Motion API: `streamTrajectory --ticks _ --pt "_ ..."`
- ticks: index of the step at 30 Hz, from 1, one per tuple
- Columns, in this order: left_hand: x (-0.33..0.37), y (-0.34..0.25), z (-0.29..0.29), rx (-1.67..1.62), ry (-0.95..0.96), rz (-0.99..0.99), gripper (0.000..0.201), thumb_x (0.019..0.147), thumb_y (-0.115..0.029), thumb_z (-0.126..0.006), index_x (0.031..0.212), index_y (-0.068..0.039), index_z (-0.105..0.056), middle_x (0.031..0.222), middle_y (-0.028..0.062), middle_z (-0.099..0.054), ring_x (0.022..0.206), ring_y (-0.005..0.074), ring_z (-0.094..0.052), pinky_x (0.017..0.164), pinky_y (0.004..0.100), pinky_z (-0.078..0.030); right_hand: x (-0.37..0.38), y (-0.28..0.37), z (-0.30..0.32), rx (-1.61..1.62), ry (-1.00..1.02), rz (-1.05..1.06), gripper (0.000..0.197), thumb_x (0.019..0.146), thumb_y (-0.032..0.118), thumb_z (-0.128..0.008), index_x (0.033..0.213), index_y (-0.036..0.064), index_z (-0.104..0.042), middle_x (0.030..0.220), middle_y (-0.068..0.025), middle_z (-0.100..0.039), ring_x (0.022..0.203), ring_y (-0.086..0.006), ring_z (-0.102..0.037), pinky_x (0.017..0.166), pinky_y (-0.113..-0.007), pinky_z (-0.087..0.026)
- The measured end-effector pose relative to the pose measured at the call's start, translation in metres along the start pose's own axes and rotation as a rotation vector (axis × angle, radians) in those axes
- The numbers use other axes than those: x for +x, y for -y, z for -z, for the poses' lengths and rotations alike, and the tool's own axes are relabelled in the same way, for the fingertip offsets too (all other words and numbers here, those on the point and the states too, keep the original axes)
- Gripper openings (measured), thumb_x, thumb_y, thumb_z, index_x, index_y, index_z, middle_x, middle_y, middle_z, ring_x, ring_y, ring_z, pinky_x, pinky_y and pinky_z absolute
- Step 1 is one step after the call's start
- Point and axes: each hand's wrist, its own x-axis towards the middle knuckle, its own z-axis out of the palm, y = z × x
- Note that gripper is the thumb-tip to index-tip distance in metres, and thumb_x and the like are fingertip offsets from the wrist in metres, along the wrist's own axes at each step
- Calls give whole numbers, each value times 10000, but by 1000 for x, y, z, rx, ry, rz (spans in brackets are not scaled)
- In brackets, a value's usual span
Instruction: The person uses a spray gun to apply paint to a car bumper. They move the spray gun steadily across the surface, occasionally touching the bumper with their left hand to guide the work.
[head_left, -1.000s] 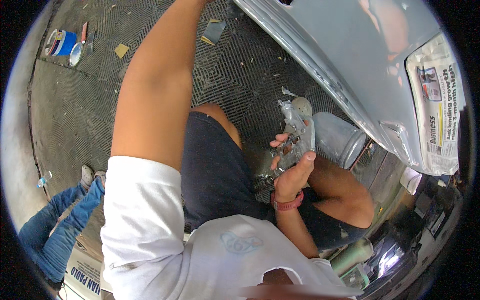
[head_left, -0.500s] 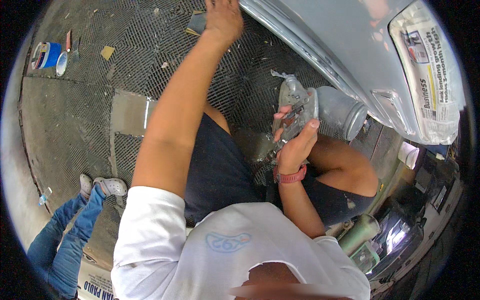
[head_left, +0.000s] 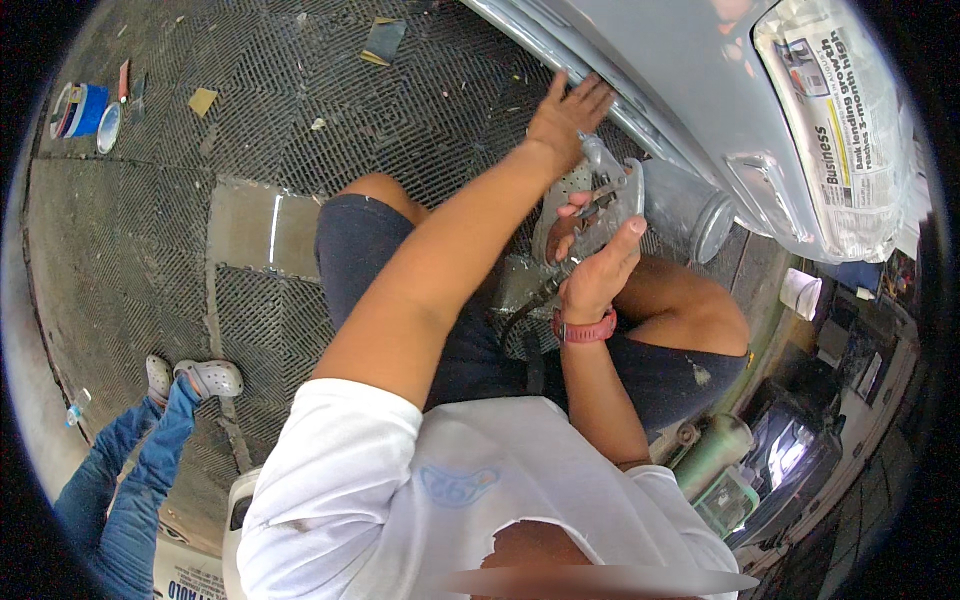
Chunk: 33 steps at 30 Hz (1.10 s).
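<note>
At upper centre, the left hand [head_left: 567, 118] has its fingers apart over the edge of the grey panel [head_left: 690, 100]. Right of centre, the right hand [head_left: 598, 278] clamps its fingers on a clear plastic piece [head_left: 629, 198].

newspaper [head_left: 812, 190]: black headlines [head_left: 850, 110] | white shirt [head_left: 470, 440]: blue print [head_left: 457, 487] | white panel [head_left: 185, 562]: dark lettering [head_left: 188, 588]

The panel [head_left: 655, 70] is grey, the plastic piece [head_left: 628, 192] colourless, the wristband [head_left: 585, 328] red, the shirt [head_left: 400, 520] white with a blue print [head_left: 458, 484], the floor [head_left: 270, 110] dark with zigzag ridges.
</note>
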Motion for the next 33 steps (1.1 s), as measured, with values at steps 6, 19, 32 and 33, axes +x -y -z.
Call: streamTrajectory --ticks 6,19,32,33 --pt "-21 77 -3 38 -137 210 833 1011 -223 -649 1769 -200 -305 1817 17 -348 1702 245 -242 1348 682 -85 -2 -4 -1 16 -14 -46 728 1175 631 -364 1420 -19 -582 1081 -159 -751 832 -203 -714 503 -296 -510" --pt "-11 26 16 -297 -541 48 639 1005 -189 -633 1632 -108 -546 1720 85 -493 1651 270 -357 1368 539 -198 -9 0 10 -6 -134 35 719 1173 633 -355 1283 -19 -636 1100 -150 -753 852 -205 -719 519 -316 -517" --pt "6 -57 -1 -62 -221 -157 855 996 -367 -649 1738 -75 -340 1823 78 -328 1708 264 -231 1371 614 -113 -14 5 30 -53 -161 14 772 1167 650 -324 1585 22 -487 1096 -178 -742 901 -241 -727 492 -317 -517" --pt "6 -55 -1 -51 -279 -135 864 989 -369 -657 1738 -77 -340 1821 70 -336 1707 260 -232 1370 619 -111 -15 6 30 -61 -154 20 772 1167 650 -323 1583 21 -489 1095 -178 -742 898 -242 -727 491 -318 -517"
